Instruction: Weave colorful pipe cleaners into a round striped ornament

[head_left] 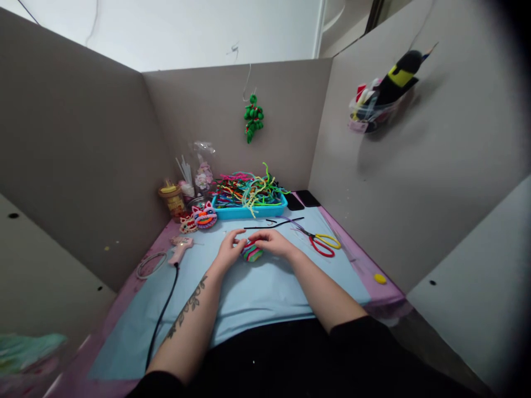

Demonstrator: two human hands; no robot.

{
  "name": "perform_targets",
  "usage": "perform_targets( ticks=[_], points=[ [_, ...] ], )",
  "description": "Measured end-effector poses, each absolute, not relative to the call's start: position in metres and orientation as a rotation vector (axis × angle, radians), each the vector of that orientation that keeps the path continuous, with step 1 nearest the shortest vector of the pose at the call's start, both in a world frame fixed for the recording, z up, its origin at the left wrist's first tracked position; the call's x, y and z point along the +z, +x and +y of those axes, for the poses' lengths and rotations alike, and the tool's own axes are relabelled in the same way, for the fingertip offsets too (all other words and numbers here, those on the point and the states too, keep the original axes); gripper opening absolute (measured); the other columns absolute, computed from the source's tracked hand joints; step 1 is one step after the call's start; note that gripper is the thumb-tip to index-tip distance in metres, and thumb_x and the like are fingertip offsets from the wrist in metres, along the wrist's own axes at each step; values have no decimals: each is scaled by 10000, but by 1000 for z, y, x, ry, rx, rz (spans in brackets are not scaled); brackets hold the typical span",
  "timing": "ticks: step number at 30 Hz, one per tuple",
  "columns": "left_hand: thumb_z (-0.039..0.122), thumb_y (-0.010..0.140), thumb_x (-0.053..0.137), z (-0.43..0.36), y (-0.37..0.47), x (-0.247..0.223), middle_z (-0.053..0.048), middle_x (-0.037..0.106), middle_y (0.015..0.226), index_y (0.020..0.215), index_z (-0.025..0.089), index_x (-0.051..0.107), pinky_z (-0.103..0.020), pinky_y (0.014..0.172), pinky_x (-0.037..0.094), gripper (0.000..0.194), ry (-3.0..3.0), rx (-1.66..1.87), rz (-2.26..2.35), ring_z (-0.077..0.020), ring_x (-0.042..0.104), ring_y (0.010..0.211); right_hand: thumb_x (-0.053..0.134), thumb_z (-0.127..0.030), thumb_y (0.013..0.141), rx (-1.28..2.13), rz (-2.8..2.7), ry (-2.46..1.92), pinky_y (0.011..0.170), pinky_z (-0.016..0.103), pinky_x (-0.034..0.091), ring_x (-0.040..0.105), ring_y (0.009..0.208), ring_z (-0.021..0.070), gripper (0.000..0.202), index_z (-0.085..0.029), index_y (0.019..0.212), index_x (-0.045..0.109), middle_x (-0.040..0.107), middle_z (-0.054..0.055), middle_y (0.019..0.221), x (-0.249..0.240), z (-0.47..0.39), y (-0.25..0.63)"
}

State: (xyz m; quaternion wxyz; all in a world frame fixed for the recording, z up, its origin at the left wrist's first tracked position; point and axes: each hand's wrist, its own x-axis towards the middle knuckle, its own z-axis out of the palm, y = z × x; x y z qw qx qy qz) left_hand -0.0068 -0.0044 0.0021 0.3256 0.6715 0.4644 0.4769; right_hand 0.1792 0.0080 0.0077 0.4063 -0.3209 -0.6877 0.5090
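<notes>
A small piece with wavy stripes in pink, green, blue and purple (253, 255), fuzzy like pipe cleaners, is between my hands over the blue mat. My left hand (231, 249) grips its left edge with thumb and fingers. From above and the right, my right hand (271, 241) closes its fingers on the upper edge. My fingers partly cover the piece. Just beyond my hands lies a black pipe cleaner (265, 227). Scissors (321, 241) with red and yellow handles rest to the right of my right hand.
A blue tray (249, 212) heaped with coloured pipe cleaners stands at the back. Left of it sits a purple-and-orange animal-face figure (204, 216). A pink glue gun (180, 250) lies at left, its black cord running toward me. Grey partitions (232, 121) enclose the table.
</notes>
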Motion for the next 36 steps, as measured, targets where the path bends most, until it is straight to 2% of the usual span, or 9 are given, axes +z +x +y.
perform_targets(
  ticks=[2,5,9,12,15,19,32,34,36],
  points=[
    [427,748,580,-4,-8,2,-50,659,830,898,137,666,-241,607,423,338,1759,1093,1129,-134,555,653,637,-247,682,1292,-1746,-788,838,373,465,636,828,182,269,-141,924,690,697,75,911,7,8,179],
    [493,763,549,-6,-10,3,-2,585,604,760,119,658,-220,533,356,390,1692,956,1068,-108,482,553,638,-263,693,1315,-1759,-779,820,356,464,630,813,173,261,-140,919,682,690,71,898,7,7,180],
    [488,707,624,-9,-10,7,20,540,560,730,116,622,-205,497,308,372,1606,933,1037,-80,424,506,684,-275,671,1350,-1784,-731,757,313,462,613,756,150,268,-136,898,655,675,51,845,8,6,180],
    [476,673,653,-10,-7,9,35,506,529,696,126,589,-201,479,294,356,1537,997,1074,-71,397,478,707,-319,665,1382,-1748,-739,641,260,439,570,626,112,252,-129,813,632,639,11,703,8,5,180],
    [452,660,659,-11,-4,10,39,500,521,678,128,581,-202,477,294,334,1520,1031,1095,-70,394,472,711,-371,670,1416,-1708,-785,582,240,403,525,553,92,277,-120,757,634,608,-5,620,6,4,179],
    [413,661,648,-11,-2,8,28,524,534,653,124,587,-203,482,310,295,1569,1038,1100,-77,419,485,748,-393,629,1499,-1703,-779,587,248,399,526,552,95,312,-112,732,660,621,7,616,6,0,177],
    [394,662,645,-8,0,4,25,530,529,628,131,585,-213,493,331,272,1644,1130,1156,-85,433,488,788,-344,554,1548,-1676,-784,606,268,410,538,562,106,301,-113,721,689,643,15,625,7,-3,174],
    [412,661,655,-7,0,3,12,550,554,661,127,587,-215,508,349,293,1596,1123,1130,-91,460,506,782,-340,557,1530,-1649,-793,595,261,401,526,548,101,295,-114,721,684,632,6,606,10,-4,174],
    [441,670,652,-4,-2,3,-27,620,686,781,129,603,-224,561,396,334,1530,1159,1073,-113,530,589,766,-338,574,1489,-1597,-810,575,251,388,510,530,96,275,-120,716,677,616,-6,580,13,-3,176]
  ],
)
